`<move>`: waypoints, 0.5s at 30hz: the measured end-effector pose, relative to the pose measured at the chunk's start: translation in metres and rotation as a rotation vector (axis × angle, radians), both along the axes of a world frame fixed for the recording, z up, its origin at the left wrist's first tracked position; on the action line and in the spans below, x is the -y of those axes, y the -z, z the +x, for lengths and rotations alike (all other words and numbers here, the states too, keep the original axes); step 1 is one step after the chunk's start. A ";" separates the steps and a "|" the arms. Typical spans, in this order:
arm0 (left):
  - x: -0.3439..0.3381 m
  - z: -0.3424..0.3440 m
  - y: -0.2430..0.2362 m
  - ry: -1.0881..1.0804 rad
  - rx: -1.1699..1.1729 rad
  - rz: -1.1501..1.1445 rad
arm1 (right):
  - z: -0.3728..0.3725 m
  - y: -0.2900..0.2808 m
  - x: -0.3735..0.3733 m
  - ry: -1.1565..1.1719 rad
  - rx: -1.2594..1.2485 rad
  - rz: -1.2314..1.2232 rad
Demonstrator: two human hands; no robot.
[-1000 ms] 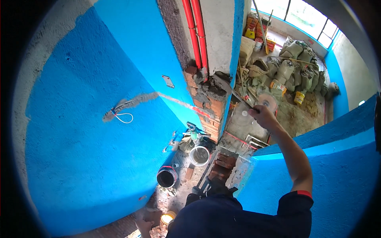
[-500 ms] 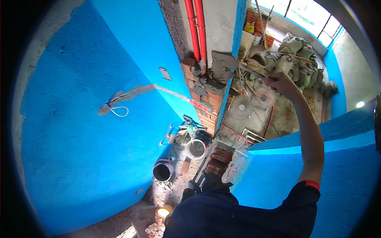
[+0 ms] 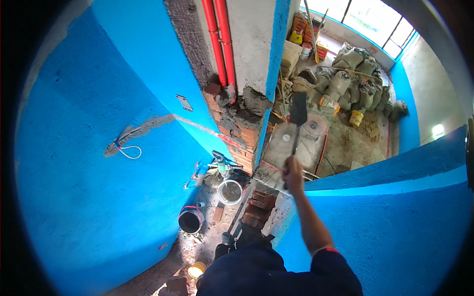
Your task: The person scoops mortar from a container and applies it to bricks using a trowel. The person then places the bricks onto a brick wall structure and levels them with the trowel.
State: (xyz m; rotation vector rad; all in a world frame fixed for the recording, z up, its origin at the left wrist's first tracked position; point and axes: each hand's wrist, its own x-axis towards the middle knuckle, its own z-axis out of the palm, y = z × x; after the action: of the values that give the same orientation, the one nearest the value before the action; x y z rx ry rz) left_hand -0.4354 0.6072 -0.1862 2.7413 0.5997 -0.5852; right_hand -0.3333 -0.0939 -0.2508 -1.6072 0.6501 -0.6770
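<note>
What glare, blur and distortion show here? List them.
Head view: window largely washed out, glare spot against the pale wall; head view: right hand and its trowel look slightly blurred; head view: straight edges bow, picture corners go black.

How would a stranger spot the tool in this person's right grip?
Start at the bright blue wall at lower right, then follow the bare forearm across its left end to the right grip. There, a dark, flat-bladed trowel points upward; unlike the lumpy, grey-brown sacks beyond, it is slim and straight-handled.
</note>
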 end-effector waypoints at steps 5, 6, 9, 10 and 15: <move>0.010 0.009 -0.007 0.007 -0.047 0.041 | 0.051 -0.074 -0.083 -0.077 0.135 0.835; 0.011 0.013 -0.009 0.010 -0.054 0.046 | 0.058 -0.078 -0.089 -0.080 0.118 0.821; 0.013 0.019 -0.010 0.013 -0.073 0.055 | 0.081 -0.095 -0.108 -0.099 0.266 0.938; 0.012 0.021 -0.010 0.013 -0.078 0.061 | 0.090 -0.105 -0.115 -0.076 0.248 0.904; 0.009 0.026 -0.019 0.014 -0.087 0.086 | 0.130 -0.144 -0.141 -0.037 0.293 0.873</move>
State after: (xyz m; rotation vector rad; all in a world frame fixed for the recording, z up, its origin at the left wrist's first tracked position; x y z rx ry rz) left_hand -0.4096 0.5983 -0.1670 2.8137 0.6411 -0.7013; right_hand -0.2036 0.0469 -0.1070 -0.6951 0.5790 -0.4825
